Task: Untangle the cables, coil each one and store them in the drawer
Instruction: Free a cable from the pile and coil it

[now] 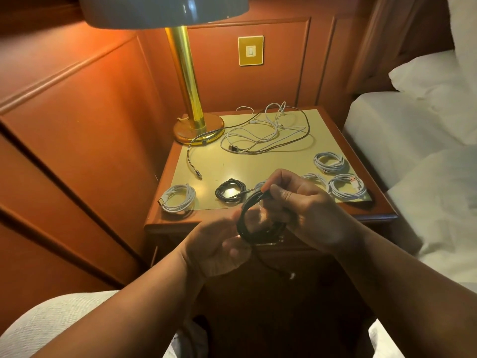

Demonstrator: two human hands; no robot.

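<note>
Reddish wood panelling surrounds your wooden nightstand (366,202); its drawer front is hidden behind your hands. From the left sit a brass lamp (192,99), shade cut off above, a coiled white cable (178,198), a coiled black cable (230,190), a loose white tangle (268,133) behind, and more white coils (347,186). Your left hand (219,245) cups a black cable coil (258,223) off the front edge; your right hand (304,210) pinches its strand, fingertips blurred.

Bare tabletop (232,166) lies between tangled cables (268,130) and coiled cables (330,162).
</note>
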